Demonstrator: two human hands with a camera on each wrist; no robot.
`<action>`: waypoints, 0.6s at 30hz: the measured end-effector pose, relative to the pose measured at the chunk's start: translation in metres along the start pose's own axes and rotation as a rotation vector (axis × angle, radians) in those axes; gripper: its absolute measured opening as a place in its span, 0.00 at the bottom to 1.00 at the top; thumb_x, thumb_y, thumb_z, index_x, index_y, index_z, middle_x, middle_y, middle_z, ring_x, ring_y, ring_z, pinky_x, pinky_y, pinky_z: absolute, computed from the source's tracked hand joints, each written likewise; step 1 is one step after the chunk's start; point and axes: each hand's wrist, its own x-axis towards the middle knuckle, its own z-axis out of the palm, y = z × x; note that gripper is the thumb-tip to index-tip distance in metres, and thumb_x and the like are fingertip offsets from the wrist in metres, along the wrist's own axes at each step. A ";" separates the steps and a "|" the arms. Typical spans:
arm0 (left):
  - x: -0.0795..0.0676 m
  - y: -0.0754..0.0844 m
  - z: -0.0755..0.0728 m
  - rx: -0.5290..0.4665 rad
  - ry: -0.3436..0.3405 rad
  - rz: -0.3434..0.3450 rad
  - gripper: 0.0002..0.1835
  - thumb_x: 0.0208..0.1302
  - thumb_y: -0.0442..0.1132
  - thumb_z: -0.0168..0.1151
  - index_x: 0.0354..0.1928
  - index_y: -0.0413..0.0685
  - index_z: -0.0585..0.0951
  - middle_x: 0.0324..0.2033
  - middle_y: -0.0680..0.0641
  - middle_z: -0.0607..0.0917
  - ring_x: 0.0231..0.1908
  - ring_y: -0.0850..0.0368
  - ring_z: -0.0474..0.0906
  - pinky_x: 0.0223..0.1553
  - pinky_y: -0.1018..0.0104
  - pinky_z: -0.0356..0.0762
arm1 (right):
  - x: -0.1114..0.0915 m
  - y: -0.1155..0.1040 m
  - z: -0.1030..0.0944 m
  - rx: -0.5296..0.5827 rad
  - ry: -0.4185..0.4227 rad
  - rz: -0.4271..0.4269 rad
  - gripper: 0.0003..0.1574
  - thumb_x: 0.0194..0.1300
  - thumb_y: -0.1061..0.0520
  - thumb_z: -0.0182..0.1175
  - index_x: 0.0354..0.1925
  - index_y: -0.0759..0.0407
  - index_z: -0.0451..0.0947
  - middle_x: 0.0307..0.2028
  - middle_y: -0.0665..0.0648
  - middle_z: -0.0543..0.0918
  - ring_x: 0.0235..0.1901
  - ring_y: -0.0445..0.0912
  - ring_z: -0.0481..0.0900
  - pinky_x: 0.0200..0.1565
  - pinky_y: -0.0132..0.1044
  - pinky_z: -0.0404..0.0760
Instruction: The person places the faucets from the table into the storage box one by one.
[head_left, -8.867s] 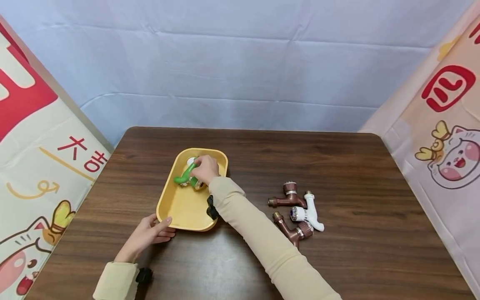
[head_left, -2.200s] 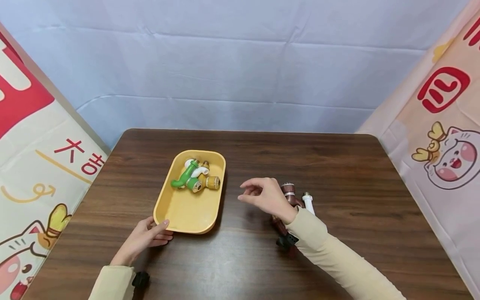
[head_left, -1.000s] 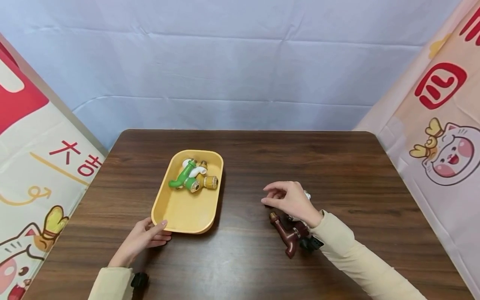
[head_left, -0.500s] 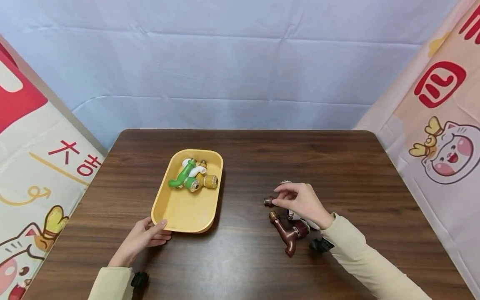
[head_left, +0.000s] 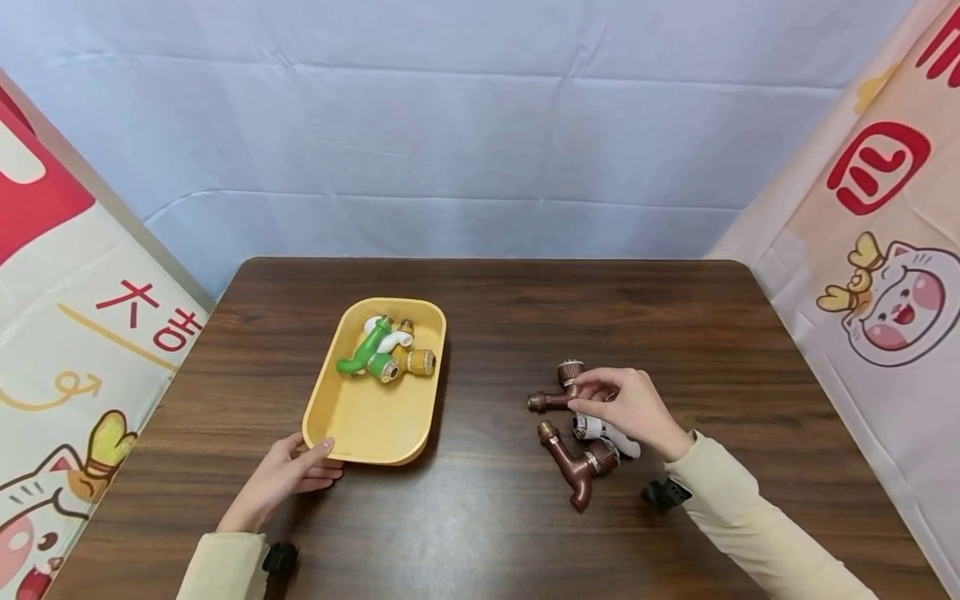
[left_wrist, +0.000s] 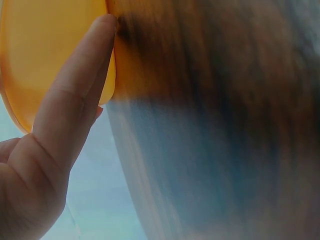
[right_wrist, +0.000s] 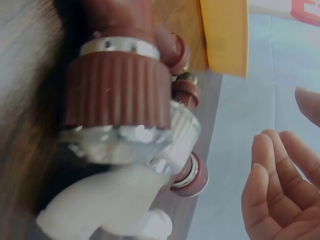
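Note:
My left hand [head_left: 288, 475] holds the near-left corner of a yellow tray [head_left: 367, 429], thumb on the rim and other fingers outside it. Inside lie a green tap [head_left: 367, 352], a yellow tap [head_left: 420, 362] and a white tap [head_left: 396, 340], heaped towards the far end. To the right, my right hand [head_left: 633, 408] hovers over more taps, fingers loosely bent. It partly hides a brown tap [head_left: 551, 402] and a white tap [head_left: 590, 427]. Nearer me is another brown tap [head_left: 580, 481]. The right wrist view shows this hand [right_wrist: 285, 190] apart from the taps, holding nothing.
The dark wooden table [head_left: 480, 533] carries the tray and taps. Behind it hangs a pale blue cloth [head_left: 480, 150]. Printed panels with cartoon cats stand along the left [head_left: 82, 333] and right [head_left: 892, 275] sides.
The right hand, earlier in the tray on the green tap, has let go and moved right over the remaining taps, uncovering more of the far brown one. The left hand stays on the tray.

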 end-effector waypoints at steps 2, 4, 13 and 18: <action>0.000 0.000 0.000 0.004 0.003 0.003 0.29 0.68 0.45 0.51 0.57 0.25 0.58 0.38 0.34 0.81 0.38 0.46 0.81 0.40 0.57 0.79 | -0.002 0.002 -0.001 -0.004 -0.006 0.009 0.14 0.48 0.59 0.70 0.35 0.63 0.82 0.21 0.48 0.80 0.20 0.40 0.76 0.23 0.29 0.75; 0.000 0.001 0.001 0.008 0.005 0.006 0.29 0.68 0.45 0.51 0.57 0.25 0.58 0.38 0.34 0.81 0.38 0.46 0.81 0.39 0.57 0.79 | -0.005 0.005 -0.003 -0.011 -0.016 0.010 0.15 0.48 0.57 0.70 0.35 0.64 0.82 0.21 0.48 0.80 0.20 0.39 0.76 0.23 0.29 0.75; -0.001 0.001 0.001 0.013 0.013 0.005 0.29 0.68 0.45 0.51 0.57 0.25 0.58 0.38 0.33 0.81 0.38 0.46 0.81 0.39 0.57 0.80 | -0.018 0.017 -0.006 -0.021 -0.055 0.006 0.17 0.47 0.56 0.71 0.36 0.62 0.82 0.23 0.47 0.80 0.23 0.39 0.76 0.25 0.31 0.77; -0.001 0.001 0.002 0.009 0.014 0.008 0.30 0.67 0.45 0.51 0.57 0.25 0.59 0.38 0.33 0.81 0.38 0.46 0.81 0.39 0.58 0.80 | -0.030 0.025 -0.005 -0.017 -0.068 -0.007 0.19 0.46 0.55 0.72 0.37 0.62 0.82 0.22 0.46 0.79 0.22 0.37 0.75 0.23 0.31 0.75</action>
